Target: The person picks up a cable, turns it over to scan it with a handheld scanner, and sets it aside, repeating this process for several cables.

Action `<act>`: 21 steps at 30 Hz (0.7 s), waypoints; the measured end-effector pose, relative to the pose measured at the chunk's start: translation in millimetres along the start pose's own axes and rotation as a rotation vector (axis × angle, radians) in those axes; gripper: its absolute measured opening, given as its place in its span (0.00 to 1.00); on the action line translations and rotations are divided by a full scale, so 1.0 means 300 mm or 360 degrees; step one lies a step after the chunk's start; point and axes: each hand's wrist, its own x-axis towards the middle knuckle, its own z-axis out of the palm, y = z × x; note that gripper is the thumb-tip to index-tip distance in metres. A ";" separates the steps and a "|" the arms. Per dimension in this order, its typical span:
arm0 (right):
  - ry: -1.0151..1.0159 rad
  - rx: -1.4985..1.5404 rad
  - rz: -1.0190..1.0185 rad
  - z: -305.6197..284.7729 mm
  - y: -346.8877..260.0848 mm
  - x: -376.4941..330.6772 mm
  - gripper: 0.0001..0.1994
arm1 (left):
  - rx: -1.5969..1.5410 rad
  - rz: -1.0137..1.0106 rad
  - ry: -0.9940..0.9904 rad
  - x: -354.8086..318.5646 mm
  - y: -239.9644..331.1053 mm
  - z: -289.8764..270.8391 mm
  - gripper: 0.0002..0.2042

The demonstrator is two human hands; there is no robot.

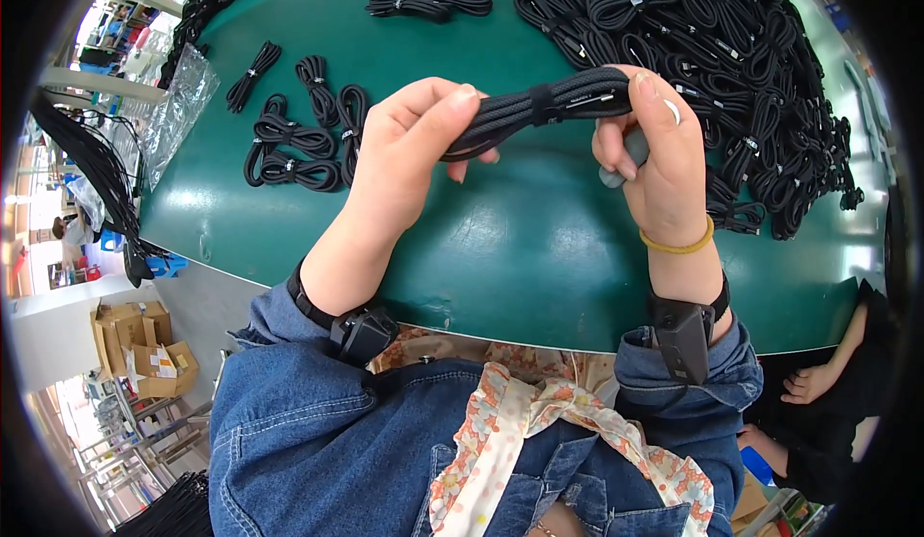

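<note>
A coiled black braided cable (517, 109) stretches between my two hands above the green table. A dark strap binds it near the middle, and a small metallic end shows toward its right. My left hand (414, 138) pinches the left end, thumb on top. At the right end, my right hand (664, 157) grips the coil between thumb and fingers. Something smooth and grey (626, 159) sits at the curled fingers of that hand; what it is, I cannot make out. Several similar coiled cables (294, 138) lie left of my left hand.
A large heap of coiled black cables (722, 51) covers the right of the green table (539, 258). Two more coils (430, 0) lie at the back. Clear plastic film (180, 109) rests on the left edge. Cardboard boxes (146, 349) stand lower left. Another person's hand (811, 383) is at lower right.
</note>
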 end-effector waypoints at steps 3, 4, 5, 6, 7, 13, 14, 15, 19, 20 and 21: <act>-0.0010 -0.0075 0.0049 -0.012 0.006 -0.005 0.20 | -0.0073 -0.0092 -0.0096 0.002 0.005 -0.005 0.14; 0.0001 -0.0094 0.0067 -0.009 0.002 -0.008 0.21 | -0.0127 -0.0162 -0.0144 0.004 0.006 -0.008 0.15; 0.0013 -0.0113 0.0086 -0.006 0.000 -0.009 0.21 | -0.0180 -0.0231 -0.0192 0.005 0.007 -0.011 0.17; 0.0012 -0.0112 0.0086 -0.004 0.000 -0.009 0.21 | -0.0179 -0.0231 -0.0191 0.005 0.009 -0.016 0.17; 0.0018 -0.0081 0.0100 -0.001 0.000 -0.009 0.20 | -0.0196 -0.0264 -0.0228 0.004 0.011 -0.023 0.17; 0.0016 -0.0097 0.0270 0.021 -0.036 -0.009 0.11 | 0.0487 -0.0044 -0.0061 0.029 0.003 -0.041 0.19; 0.0016 -0.0090 0.0265 0.019 -0.042 -0.009 0.11 | 0.0495 -0.0043 -0.0061 0.041 0.004 -0.057 0.19; -0.0135 -0.0258 0.0374 0.014 -0.047 -0.008 0.10 | 0.1072 0.0144 0.0126 0.055 0.003 -0.085 0.20; -0.0358 -0.0526 0.0562 0.005 -0.044 -0.004 0.08 | 0.2516 0.0364 0.0602 0.039 0.000 -0.182 0.22; -0.0256 -0.0466 0.0539 -0.001 -0.044 -0.004 0.09 | 0.2794 0.0191 0.0667 0.032 0.002 -0.188 0.23; -0.0153 -0.0407 0.0516 -0.007 -0.046 -0.004 0.10 | 0.3066 0.0007 0.0731 0.029 0.001 -0.192 0.24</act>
